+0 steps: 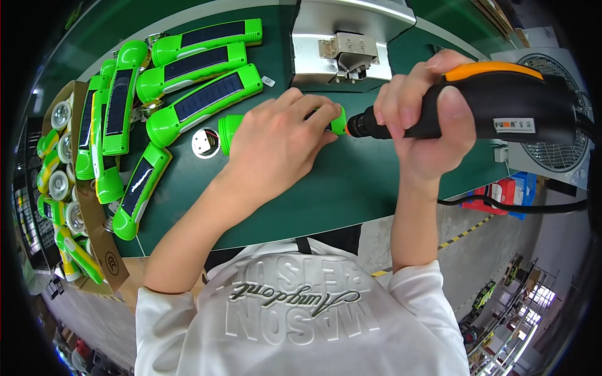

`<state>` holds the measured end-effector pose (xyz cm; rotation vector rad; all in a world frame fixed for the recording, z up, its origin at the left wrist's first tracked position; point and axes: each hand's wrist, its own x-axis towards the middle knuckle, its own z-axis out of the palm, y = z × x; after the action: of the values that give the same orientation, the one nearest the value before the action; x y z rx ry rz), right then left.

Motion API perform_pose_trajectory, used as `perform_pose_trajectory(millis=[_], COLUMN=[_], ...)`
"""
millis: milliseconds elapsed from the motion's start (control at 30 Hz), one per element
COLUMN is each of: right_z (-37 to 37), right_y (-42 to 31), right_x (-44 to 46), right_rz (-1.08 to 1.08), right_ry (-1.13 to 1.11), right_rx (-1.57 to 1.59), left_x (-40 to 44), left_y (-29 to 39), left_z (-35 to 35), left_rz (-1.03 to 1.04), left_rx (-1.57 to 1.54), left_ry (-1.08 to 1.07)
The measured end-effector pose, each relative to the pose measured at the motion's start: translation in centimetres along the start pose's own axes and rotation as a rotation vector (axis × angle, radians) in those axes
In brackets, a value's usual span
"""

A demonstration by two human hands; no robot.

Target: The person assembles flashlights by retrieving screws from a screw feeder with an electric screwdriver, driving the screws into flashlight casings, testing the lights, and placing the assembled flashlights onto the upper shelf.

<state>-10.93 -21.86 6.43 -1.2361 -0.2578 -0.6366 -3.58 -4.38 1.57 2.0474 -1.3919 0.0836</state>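
My left hand (279,135) is wrapped over a green flashlight (230,133) that lies on the green table, hiding most of its body. In my right hand (433,116) is a black and orange electric screwdriver (495,103), held level. Its tip meets the right end of the flashlight; whether a screw is there I cannot see. Beside the flashlight's wide end lies a round white disc with wires (205,143). Several other green flashlights with dark solar panels (210,97) lie to the left of my hand.
A cardboard box (103,250) of flashlights stands at the table's left edge. Behind my hands is a metal fixture (351,50). A fan (552,113) stands at the right, and a black cable (520,205) loops below the screwdriver.
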Motion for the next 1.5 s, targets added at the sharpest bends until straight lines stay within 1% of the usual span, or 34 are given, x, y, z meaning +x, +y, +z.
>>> perform_pose_trajectory(millis=[67,167,367,700,767,800,867,933,967,1100,1200,1233,1300,1400,1467,1500], right_z=[0.0,0.0,0.6,0.5,0.4,-0.3,-0.5,-0.2,0.4,0.1,0.3,0.3,0.3,1.4,2.5,3.1], right_y=[0.5,0.8,0.8,0.5,0.0,-0.5,-2.2,-3.3,-3.4,-2.1,-1.2,-1.1,-1.0,-1.5,-1.7,-1.8], right_x=[-0.4,-0.3,-0.5,-0.8,-0.8,-0.4,0.9,2.5,3.5,5.2,5.5,5.4,5.3,5.9,8.0,9.1], right_rz=[-0.017,-0.045,-0.026,-0.058,-0.066,-0.113,-0.140,-0.175,-0.220,-0.229,-0.203,-0.200,-0.193,-0.076,0.051,0.115], right_ry=[0.001,-0.084,-0.026,-0.033,-0.019,-0.078,-0.037,0.057,0.066,0.046,0.062,0.044,0.007,-0.048,0.007,0.033], right_rx=[0.009,0.021,0.020,-0.010,-0.011,-0.032,0.086,0.103,0.086,-0.092,-0.113,-0.124,-0.146,-0.241,-0.260,-0.267], left_x=[0.0,0.0,-0.1,-0.1,-0.1,0.0,0.3,0.9,1.4,2.1,0.4,-0.4,-1.7,-3.1,-3.2,-3.1], left_y=[0.0,0.0,0.1,0.2,0.3,0.3,0.2,0.5,0.7,1.0,0.0,-0.5,-1.1,-2.0,-2.1,-2.4], left_z=[0.0,0.1,0.0,0.0,-0.2,-0.4,-0.3,0.2,0.6,0.0,-2.5,-3.6,-5.1,-5.7,-5.9,-5.7], left_rz=[-0.001,0.007,0.012,-0.002,-0.004,-0.005,0.013,0.035,0.051,0.106,0.154,0.137,0.102,0.101,0.125,0.139], left_rx=[0.010,0.030,0.037,0.013,0.010,0.009,0.036,0.067,0.087,0.184,0.245,0.248,0.281,0.352,0.398,0.366], left_ry=[-0.003,0.002,0.017,0.023,0.000,-0.009,-0.063,-0.114,-0.135,-0.168,-0.095,-0.132,-0.132,-0.152,-0.183,-0.170])
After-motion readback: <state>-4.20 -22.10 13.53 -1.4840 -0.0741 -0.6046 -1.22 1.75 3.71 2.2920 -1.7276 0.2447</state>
